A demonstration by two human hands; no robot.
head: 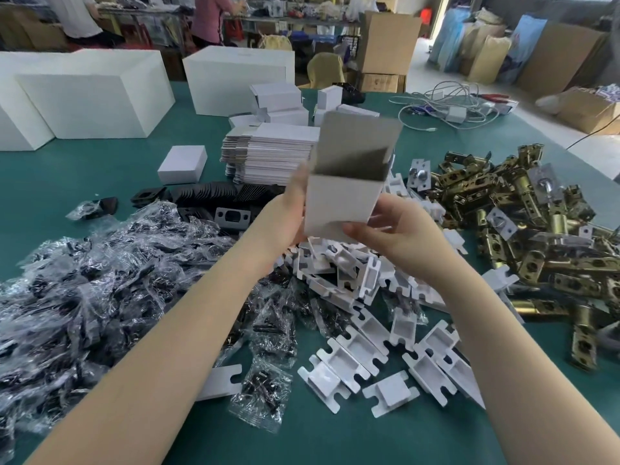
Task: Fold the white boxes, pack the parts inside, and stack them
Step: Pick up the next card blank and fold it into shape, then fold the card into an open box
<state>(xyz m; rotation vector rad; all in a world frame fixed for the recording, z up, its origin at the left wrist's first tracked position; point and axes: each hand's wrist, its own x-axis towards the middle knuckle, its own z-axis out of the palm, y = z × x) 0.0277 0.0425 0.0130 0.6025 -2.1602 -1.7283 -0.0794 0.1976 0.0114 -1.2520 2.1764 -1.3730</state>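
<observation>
I hold a small white box (pixel 339 199) upright above the table, its top open and its grey-lined lid flap (pixel 360 135) standing up. My left hand (pixel 290 209) grips its left side. My right hand (pixel 389 236) grips its lower right corner, thumb on the front face. Behind it lies a stack of flat white box blanks (pixel 268 152). One folded, closed white box (pixel 183 164) sits to the left of that stack. White plastic inserts (pixel 355 357) lie scattered below my hands. Brass latch parts (pixel 523 229) are heaped at the right. Bagged black screws (pixel 100 283) are piled at the left.
Black plates (pixel 214 196) lie behind the bags. Large white cartons (pixel 97 92) stand at the back left, small folded boxes (pixel 278 99) at the back middle. Cables (pixel 449 105) lie at the back right on the green table (pixel 335 441). People work at a far bench.
</observation>
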